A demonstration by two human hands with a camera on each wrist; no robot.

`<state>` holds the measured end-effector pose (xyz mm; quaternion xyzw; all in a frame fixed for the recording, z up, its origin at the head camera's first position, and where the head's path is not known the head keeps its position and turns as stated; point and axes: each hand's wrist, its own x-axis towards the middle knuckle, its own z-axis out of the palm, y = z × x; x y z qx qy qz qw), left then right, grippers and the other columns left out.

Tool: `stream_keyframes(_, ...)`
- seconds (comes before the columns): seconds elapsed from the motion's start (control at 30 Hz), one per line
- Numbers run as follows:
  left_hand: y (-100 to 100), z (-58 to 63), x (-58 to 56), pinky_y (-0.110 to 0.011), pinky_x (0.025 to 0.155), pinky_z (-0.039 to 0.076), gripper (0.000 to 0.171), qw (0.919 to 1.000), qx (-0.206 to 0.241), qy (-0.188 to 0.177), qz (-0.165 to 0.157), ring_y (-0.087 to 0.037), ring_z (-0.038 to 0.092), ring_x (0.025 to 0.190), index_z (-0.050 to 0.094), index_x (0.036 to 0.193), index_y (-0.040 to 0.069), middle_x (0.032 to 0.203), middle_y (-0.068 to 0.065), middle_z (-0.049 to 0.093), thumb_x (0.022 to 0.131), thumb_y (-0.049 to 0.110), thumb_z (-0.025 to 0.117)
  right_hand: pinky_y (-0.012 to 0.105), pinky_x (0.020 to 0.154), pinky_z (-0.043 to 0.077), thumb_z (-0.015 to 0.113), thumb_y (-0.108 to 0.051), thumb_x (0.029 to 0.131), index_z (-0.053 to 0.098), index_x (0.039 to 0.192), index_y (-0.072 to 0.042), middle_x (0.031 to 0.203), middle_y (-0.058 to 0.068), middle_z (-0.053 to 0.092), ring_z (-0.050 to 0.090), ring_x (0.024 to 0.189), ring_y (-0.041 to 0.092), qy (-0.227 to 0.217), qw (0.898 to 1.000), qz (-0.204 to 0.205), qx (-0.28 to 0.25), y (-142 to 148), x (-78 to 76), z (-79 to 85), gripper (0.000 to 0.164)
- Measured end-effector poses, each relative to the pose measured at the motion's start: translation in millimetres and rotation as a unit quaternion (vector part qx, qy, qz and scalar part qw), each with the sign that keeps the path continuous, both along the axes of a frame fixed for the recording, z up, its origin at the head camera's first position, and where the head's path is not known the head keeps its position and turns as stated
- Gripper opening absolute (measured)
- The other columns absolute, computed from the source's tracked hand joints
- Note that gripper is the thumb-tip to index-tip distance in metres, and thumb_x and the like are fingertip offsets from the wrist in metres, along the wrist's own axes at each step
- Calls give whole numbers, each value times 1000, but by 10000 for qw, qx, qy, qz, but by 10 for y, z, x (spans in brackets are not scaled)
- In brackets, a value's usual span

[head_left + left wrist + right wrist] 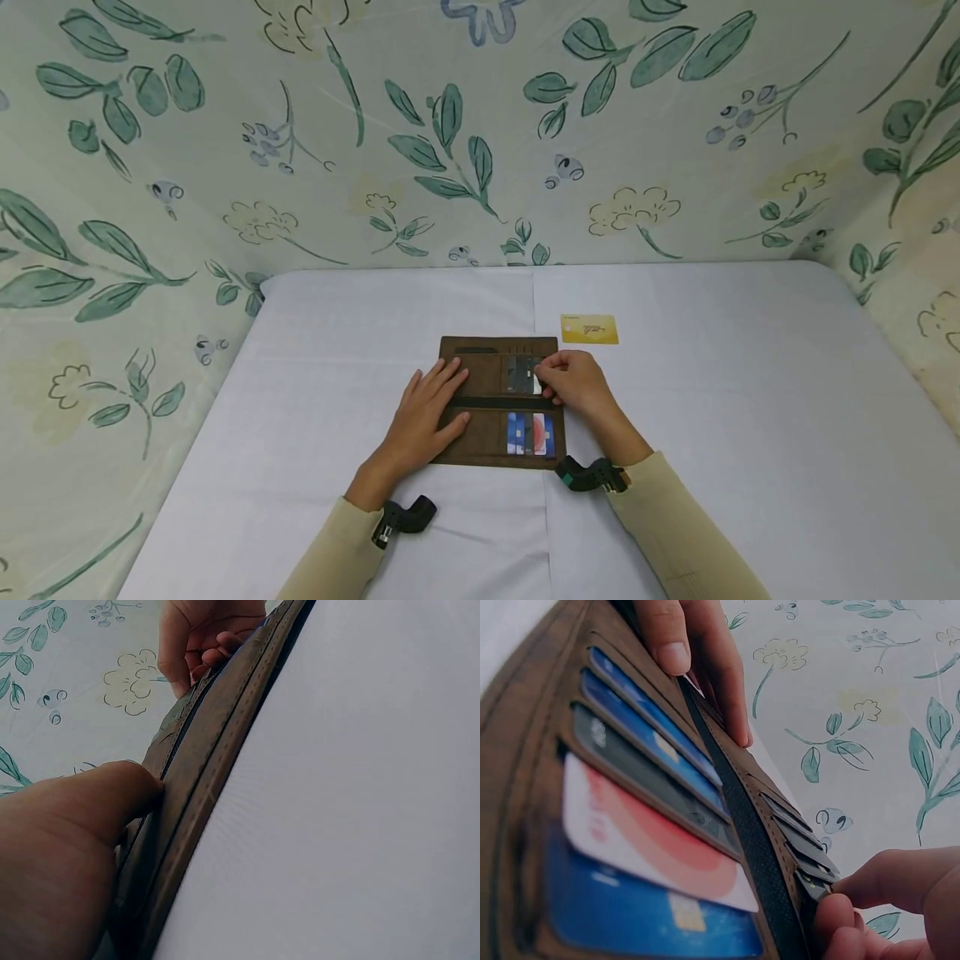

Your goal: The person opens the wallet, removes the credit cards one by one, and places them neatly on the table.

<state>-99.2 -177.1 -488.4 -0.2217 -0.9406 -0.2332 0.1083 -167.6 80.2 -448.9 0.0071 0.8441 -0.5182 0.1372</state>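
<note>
A brown wallet (480, 454) lies unfolded on the white-covered table. Spread out on its left side, my left hand (423, 414) rests with straight fingers; the thumb (127, 791) touches the leather in the left wrist view. My right hand (579, 383) pinches the edge of a card (815, 885) in the upper half's slots, between thumb and forefinger. Other dark cards (517, 375) sit beside it in that row. The lower half's slots hold several cards, among them a blue one (660, 900), a red-and-white one (652, 832) and a dark one (641, 772).
A yellow card (589, 329) lies by itself on the table just beyond the wallet's upper right corner. The white tablecloth (337, 333) stretches around the wallet, and a leaf-patterned curtain (465, 208) hangs behind the far table edge.
</note>
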Motion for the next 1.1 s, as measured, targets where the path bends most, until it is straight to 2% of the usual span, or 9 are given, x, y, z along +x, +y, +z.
stream_keyframes(0.23, -10, -5, -4, -59, 113, 15, 61, 10000, 8, -5, -6, -33, 26, 143, 43, 146, 9, 154, -10, 34, 92, 32, 63, 22, 51, 51, 60, -13, 89, 66, 94, 4, 66, 5, 63, 58, 53, 10, 47, 10000, 37, 60, -8, -7, -1, 19)
stream_keyframes(0.5, -14, -14, -9, -59, 113, 15, 61, 10000, 9, 27, -19, -33, 26, 143, 43, 146, 9, 154, -10, 34, 93, 32, 62, 21, 54, 51, 59, -13, 92, 64, 97, 5, 71, 7, 62, 58, 55, 10, -164, 9997, 85, -179, 20, -27, -15, 19)
stream_keyframes(0.67, -10, -12, -9, -58, 113, 15, 61, 10000, 10, -6, -24, -32, 26, 143, 43, 146, 9, 154, -10, 34, 93, 32, 62, 23, 55, 53, 61, -16, 92, 63, 97, 5, 70, 7, 63, 60, 56, 12, -292, 9982, 396, -338, 83, -38, -6, 21)
stream_keyframes(0.8, -8, -11, -12, -57, 114, 14, 61, 10000, -27, -68, -9, -31, 25, 143, 42, 146, 10, 155, -9, 33, 93, 33, 61, 25, 55, 52, 64, -19, 92, 64, 95, 3, 69, 7, 62, 59, 57, 14, -307, 9974, 635, -116, 118, -45, 16, 22)
stream_keyframes(0.93, -10, -15, -17, -59, 113, 16, 61, 10000, 30, 46, -53, -33, 27, 142, 43, 145, 9, 154, -10, 35, 92, 31, 63, 26, 54, 51, 65, -20, 92, 65, 93, 1, 67, 6, 62, 58, 56, 15, -204, 9968, 759, 145, 122, -41, 39, 21)
stream_keyframes(1.1, -12, -6, -13, -60, 112, 17, 61, 9999, 74, 120, -74, -34, 28, 141, 44, 145, 8, 153, -11, 36, 91, 30, 65, 26, 54, 50, 64, -19, 92, 64, 90, 0, 66, 5, 61, 58, 56, 15, -91, 9958, 897, 174, 126, -51, 34, 19)
